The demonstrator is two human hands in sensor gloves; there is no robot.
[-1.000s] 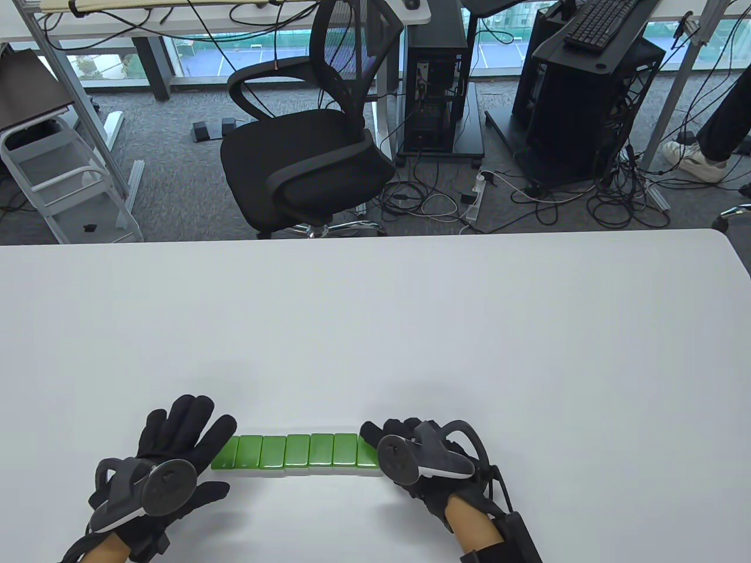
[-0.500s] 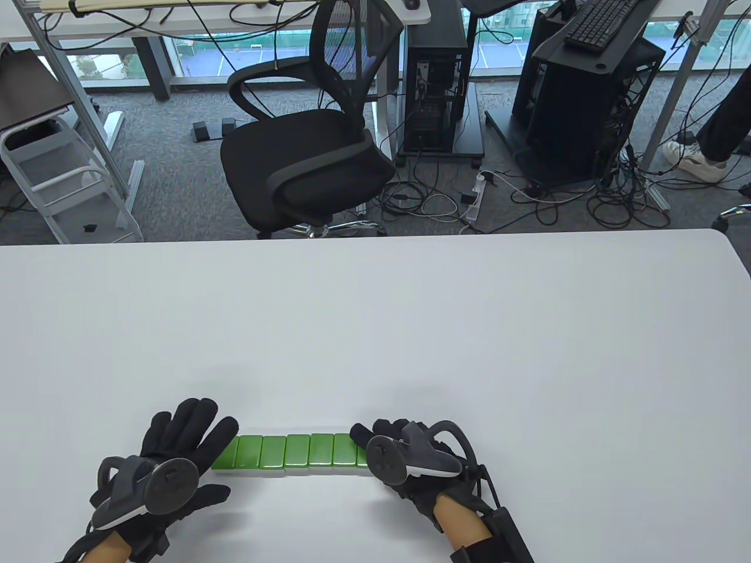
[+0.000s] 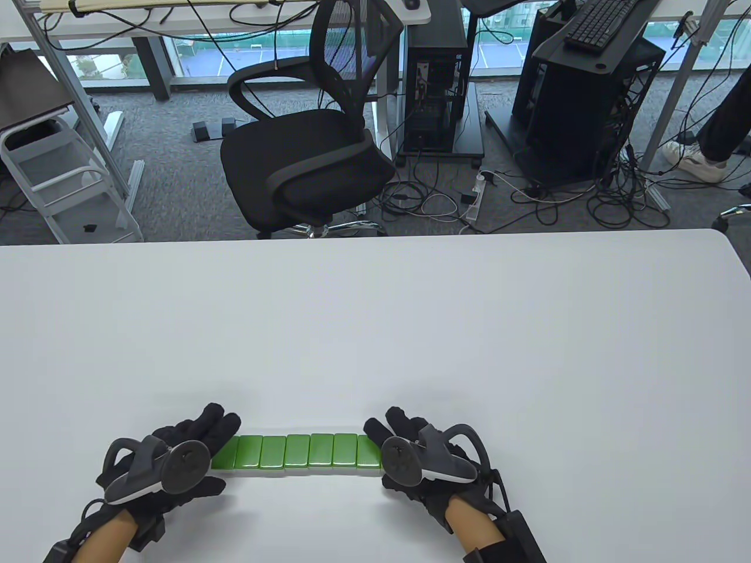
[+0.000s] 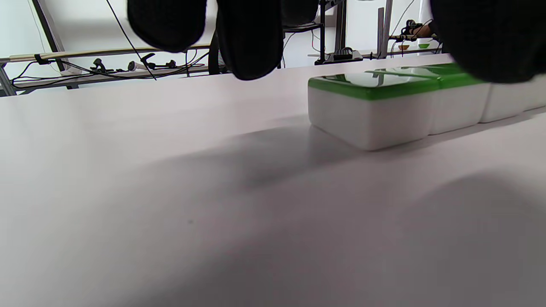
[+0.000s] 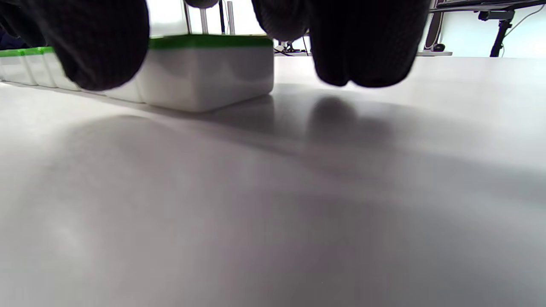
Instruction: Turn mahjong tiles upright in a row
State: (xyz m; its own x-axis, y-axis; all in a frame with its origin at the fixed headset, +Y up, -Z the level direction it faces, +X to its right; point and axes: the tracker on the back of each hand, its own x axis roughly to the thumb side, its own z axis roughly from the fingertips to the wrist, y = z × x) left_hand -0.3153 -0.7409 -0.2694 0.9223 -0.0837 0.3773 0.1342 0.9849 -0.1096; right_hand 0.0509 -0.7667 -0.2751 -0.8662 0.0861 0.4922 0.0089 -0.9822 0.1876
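Note:
A row of several mahjong tiles lies flat near the table's front edge, green backs up and white sides showing. My left hand is at the row's left end, fingers curled beside the end tile. In the left wrist view the fingers hang just past the end tile, with the thumb in front of the row. My right hand is at the right end. In the right wrist view its fingers hang past the end tile and the thumb is before it. Neither hand grips a tile.
The white table stretches far beyond the row. A black office chair stands behind its far edge, with computer towers and cables on the floor.
My left hand has moved right and its spread fingers have curled in at the row's left end. My right hand shifted slightly left, then back right. The tiles have not moved.

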